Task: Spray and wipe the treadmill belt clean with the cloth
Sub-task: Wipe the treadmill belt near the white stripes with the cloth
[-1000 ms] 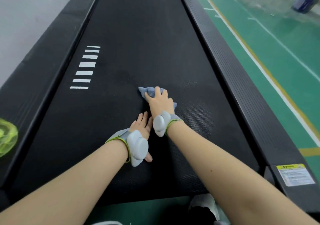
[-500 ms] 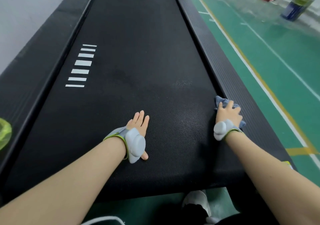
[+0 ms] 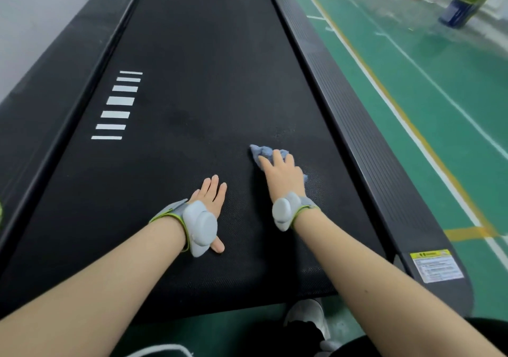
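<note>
Two hands are being recorded on the treadmill belt (image 3: 192, 54). The cloth (image 3: 265, 153), a bunched blue wad, is being held down on the belt by the right hand (image 3: 283, 176), whose fingers are being curled over it. The wad is showing beyond the fingertips toward 11 o'clock, and a corner is showing at the 3 o'clock side of the palm. The left hand (image 3: 211, 195) is being laid flat on the belt, fingers straight and nothing grasped, apparently as a brace.

The cloth is being found at 1 o'clock from the left hand, near but apart, and well short of the right side rail (image 3: 357, 125) at its 3 o'clock. The belt's long axis is running from 6 to 12 o'clock, and the strokes are being judged to run across it, 3 to 9. A darker, possibly damp patch (image 3: 181, 117) is being noted at 10 o'clock from the cloth, beside the white stripes (image 3: 118, 106). The right hand is the nearer to it, so the next pass is being judged to call for a reach that way.

Against half a second earlier, the cloth and right hand are being found drawn away from the rail edge toward 9 o'clock. The left hand is being found unmoved.
</note>
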The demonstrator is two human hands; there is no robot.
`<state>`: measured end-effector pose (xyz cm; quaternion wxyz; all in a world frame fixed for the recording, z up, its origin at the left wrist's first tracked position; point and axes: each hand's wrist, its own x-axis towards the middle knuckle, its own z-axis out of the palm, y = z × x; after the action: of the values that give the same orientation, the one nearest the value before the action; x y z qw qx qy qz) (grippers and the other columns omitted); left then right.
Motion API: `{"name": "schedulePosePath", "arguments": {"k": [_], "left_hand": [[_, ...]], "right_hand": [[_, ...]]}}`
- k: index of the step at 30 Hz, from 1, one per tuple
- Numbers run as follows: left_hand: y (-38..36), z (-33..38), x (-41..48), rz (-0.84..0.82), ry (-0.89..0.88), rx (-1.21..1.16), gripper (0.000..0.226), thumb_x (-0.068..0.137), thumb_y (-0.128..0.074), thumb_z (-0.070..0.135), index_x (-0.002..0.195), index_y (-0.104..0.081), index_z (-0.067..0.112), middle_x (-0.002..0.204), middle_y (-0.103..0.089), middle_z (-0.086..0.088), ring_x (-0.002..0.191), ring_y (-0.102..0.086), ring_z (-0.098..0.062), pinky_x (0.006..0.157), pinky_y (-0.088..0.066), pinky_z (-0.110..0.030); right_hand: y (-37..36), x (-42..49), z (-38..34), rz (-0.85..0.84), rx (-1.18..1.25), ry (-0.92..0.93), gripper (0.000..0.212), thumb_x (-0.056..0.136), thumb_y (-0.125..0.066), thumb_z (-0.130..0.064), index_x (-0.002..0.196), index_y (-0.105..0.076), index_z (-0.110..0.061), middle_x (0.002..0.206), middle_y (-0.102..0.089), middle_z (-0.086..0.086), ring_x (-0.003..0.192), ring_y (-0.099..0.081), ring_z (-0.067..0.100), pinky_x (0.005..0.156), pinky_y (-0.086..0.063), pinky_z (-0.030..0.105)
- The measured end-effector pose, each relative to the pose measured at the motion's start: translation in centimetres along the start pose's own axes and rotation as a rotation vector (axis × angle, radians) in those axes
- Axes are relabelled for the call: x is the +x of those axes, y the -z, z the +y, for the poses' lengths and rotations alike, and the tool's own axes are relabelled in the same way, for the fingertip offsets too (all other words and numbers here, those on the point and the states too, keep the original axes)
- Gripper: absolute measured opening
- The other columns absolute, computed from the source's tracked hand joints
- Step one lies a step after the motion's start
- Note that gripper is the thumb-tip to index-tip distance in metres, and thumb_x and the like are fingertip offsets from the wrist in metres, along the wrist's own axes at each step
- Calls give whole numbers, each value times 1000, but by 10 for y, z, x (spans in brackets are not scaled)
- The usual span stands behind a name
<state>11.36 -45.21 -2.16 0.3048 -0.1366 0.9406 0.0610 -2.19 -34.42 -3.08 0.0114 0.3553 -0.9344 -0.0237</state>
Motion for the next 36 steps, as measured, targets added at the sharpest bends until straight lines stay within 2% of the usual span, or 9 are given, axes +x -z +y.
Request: {"name": "schedulePosePath", "arguments": {"k": [10,14,19,25,27,29,30,33,36], "left_hand": [[2,-4,1,-27,-28,-36,133,68,-75,50,146,21,0,152,26,-20,144,19,-35,119,0,-39],[2,-2,1,-14,-14,1,134,67,-74,53,146,19,-1,153,23,-22,144,17,-36,119,-3,-40],[0,-1,2,10,6,32,134,67,-73,54,146,18,-1,153,23,-22,144,16,-37,119,-5,-40],[-3,-3,1,22,-1,-8,132,68,-73,53,147,19,1,153,25,-20,144,18,-34,119,-2,-37],[0,-3,-1,-3,-5,-54,142,59,-68,70,146,20,2,153,27,-19,143,21,-34,119,0,-38],[3,-4,-3,-39,-22,-64,167,26,-44,97,146,21,2,152,28,-19,143,20,-35,119,0,-39],[4,-5,-2,-41,-26,-62,169,23,-46,97,146,20,1,152,27,-19,143,20,-35,119,0,-39],[0,-6,2,7,-23,-40,138,63,-74,58,146,19,0,153,25,-20,144,18,-35,119,-1,-39],[2,-2,0,20,-14,-11,134,67,-75,52,147,19,0,154,23,-20,144,17,-35,119,-3,-39]], "right_hand": [[0,-32,107,-112,-191,-501,30,96,-38,-4,125,-46,-5,129,-38,14,117,-41,36,84,-45,43],[10,-24,93,-166,150,-717,33,98,-46,-18,125,-51,1,132,-40,17,118,-47,39,89,-46,40],[26,-13,28,-168,437,-438,34,95,-42,-15,124,-55,-5,127,-53,18,115,-53,36,91,-44,37],[18,-19,-15,-156,327,-217,34,94,-45,-41,113,-57,-15,116,-45,8,102,-54,32,78,-43,35],[16,-16,7,-139,293,-234,27,95,-44,-34,106,-61,-16,112,-49,9,98,-57,33,73,-43,33],[16,-12,30,-136,257,-299,28,93,-44,-31,107,-64,-15,113,-52,10,97,-59,35,73,-42,32],[17,-10,41,-137,234,-338,30,92,-45,-30,109,-64,-14,115,-54,11,98,-60,35,72,-41,31],[22,-15,77,-171,173,-486,31,92,-45,-27,110,-63,-9,116,-59,14,99,-62,34,71,-42,30],[27,-35,105,-215,151,-629,23,92,-47,-20,97,-62,-3,109,-64,17,97,-62,34,75,-45,32]]}}
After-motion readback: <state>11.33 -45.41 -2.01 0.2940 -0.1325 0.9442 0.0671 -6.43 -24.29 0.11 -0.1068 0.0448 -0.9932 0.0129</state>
